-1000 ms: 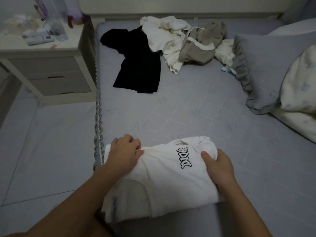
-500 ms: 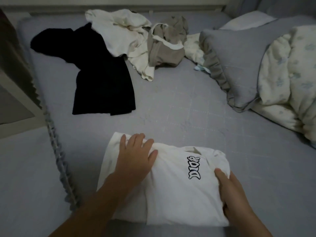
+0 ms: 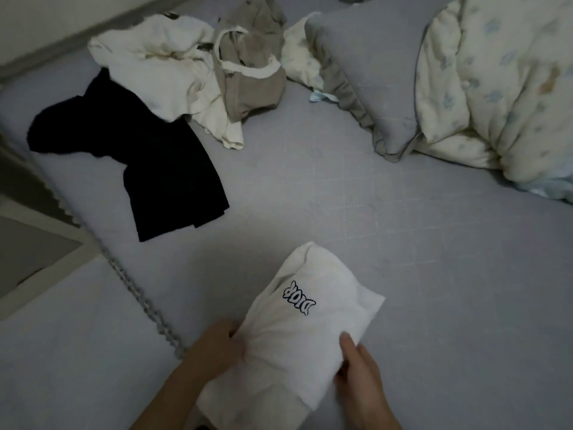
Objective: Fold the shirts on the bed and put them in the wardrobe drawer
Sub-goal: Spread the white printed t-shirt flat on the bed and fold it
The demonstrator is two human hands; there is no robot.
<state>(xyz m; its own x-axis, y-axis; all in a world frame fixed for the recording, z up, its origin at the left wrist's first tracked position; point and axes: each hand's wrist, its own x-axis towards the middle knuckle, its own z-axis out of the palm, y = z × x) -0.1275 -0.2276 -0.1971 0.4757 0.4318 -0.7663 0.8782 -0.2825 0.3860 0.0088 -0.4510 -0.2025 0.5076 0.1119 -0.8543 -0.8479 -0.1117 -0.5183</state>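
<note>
A folded white shirt (image 3: pixel 297 330) with a black logo lies at the near edge of the grey bed (image 3: pixel 356 212). My left hand (image 3: pixel 220 346) grips its left side, fingers tucked under the fabric. My right hand (image 3: pixel 359 370) holds its right side, thumb on top. Farther back on the bed lie a black shirt (image 3: pixel 161 169), a crumpled white shirt (image 3: pixel 161 66) and a beige shirt (image 3: pixel 251 76), all unfolded.
A grey pillow (image 3: pixel 378 76) and a cream patterned duvet (image 3: pixel 502 88) fill the right side of the bed. A ruffled trim (image 3: pixel 139 302) marks the bed's left edge, with floor (image 3: pixel 62 352) and a furniture corner (image 3: pixel 28 249) beyond it.
The folded white shirt has turned so its logo end points away from me. Both hands now hold it by its sides instead of pressing on top. The view has shifted right.
</note>
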